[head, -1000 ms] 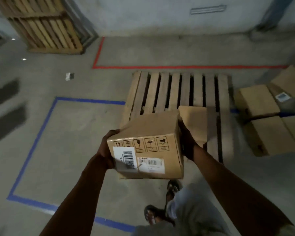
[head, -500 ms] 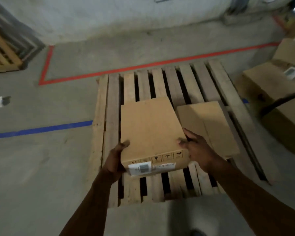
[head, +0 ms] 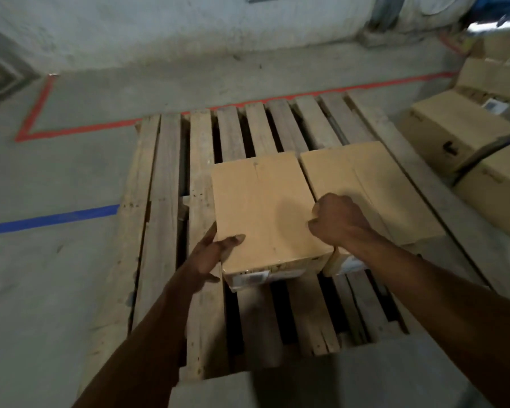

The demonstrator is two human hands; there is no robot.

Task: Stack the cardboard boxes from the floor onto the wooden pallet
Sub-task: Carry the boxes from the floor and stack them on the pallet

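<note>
A cardboard box with a barcode label on its near face sits on the wooden pallet, close beside a second cardboard box on its right. My left hand holds the first box at its near left corner, thumb on top and fingers down the side. My right hand hovers over the gap between the two boxes, fingers curled into a fist with nothing in it.
Several more cardboard boxes stand on the floor at the right of the pallet. Red tape and blue tape mark the concrete floor. A grey wall runs along the back.
The box has come down onto the pallet beside the other box. My right hand has let go of it and curled up; my left hand still holds its corner.
</note>
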